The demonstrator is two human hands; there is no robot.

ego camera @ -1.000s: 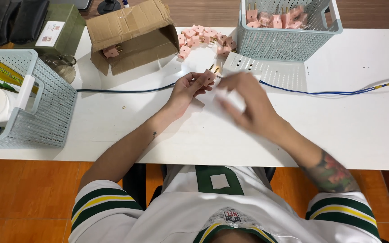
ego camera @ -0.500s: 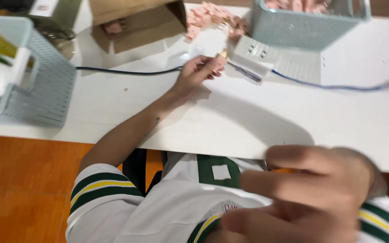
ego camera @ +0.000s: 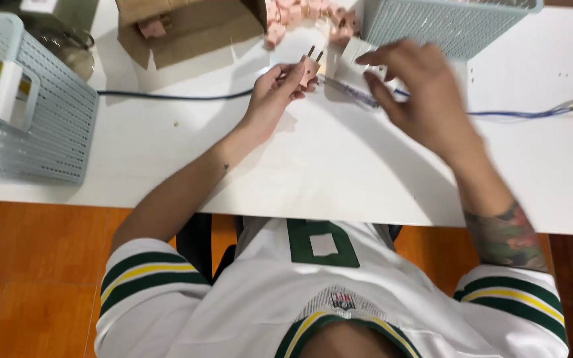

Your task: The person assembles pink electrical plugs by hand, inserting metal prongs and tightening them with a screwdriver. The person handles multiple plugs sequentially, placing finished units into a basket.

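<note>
White table [ego camera: 339, 166]: left hand [ego camera: 274, 93] fingers pinch pink plug [ego camera: 308, 67]; right hand [ego camera: 412, 86] fingers spread, empty.

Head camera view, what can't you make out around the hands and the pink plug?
- Right hand: motion-blurred; whether it touches the white power strip beneath it is unclear.
- Blue basket: top cut off by the frame edge, contents unseen.
- Pink plug in the left hand: body partly covered by fingers.
- Cardboard box: cropped by the top edge.

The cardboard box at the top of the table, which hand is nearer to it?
Left. The left hand, pinching a small pink plug, sits just below and right of the cardboard box. The right hand hovers farther right, by the blue cable.
</note>
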